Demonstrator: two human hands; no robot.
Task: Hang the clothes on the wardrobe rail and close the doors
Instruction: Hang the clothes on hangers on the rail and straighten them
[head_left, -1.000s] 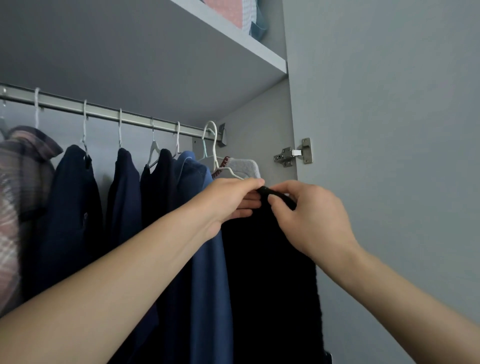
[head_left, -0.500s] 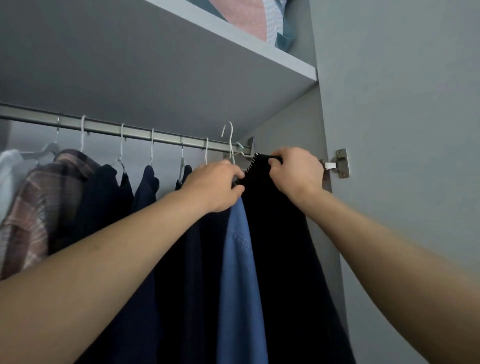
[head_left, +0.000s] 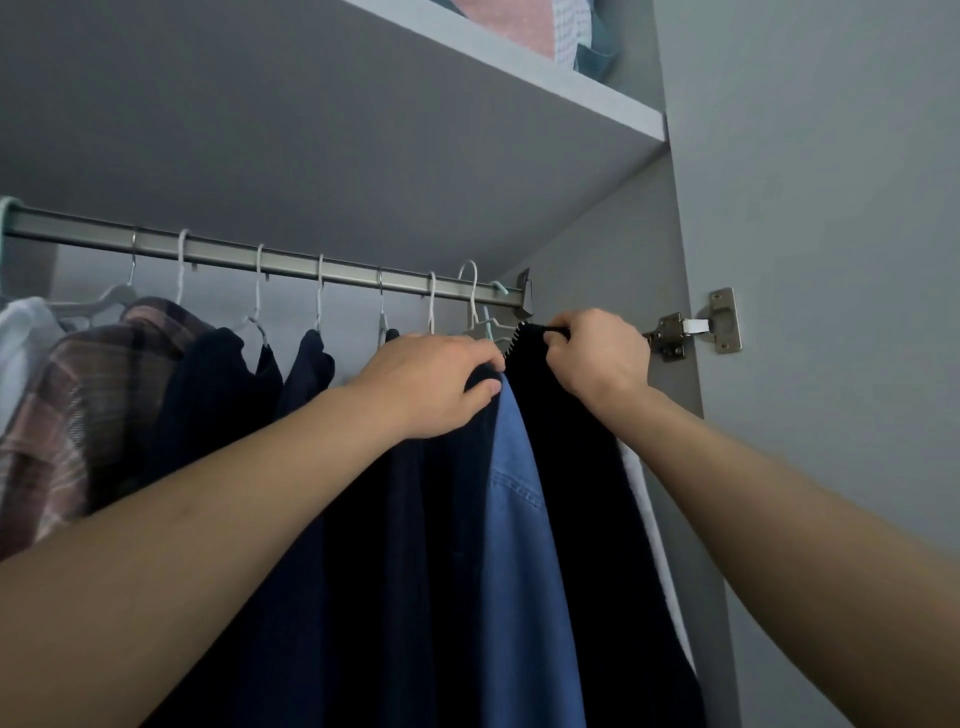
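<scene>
A metal wardrobe rail runs under the shelf, carrying several white hangers with dark garments, a plaid shirt and a blue denim shirt. At the rail's right end hangs a black garment with a zip edge at its top. My right hand grips the top of that black garment just below the rail's end bracket. My left hand grips the shoulder of a dark navy garment beside the blue shirt. The black garment's hanger hook is hidden.
The wardrobe's grey side panel and open door stand at right, joined by a metal hinge. A shelf overhead holds folded pink and teal textiles. A white garment hangs at far left.
Both hands have lifted the black garment's top up from chest level to just under the rail's right end. In the last half second they barely moved.
</scene>
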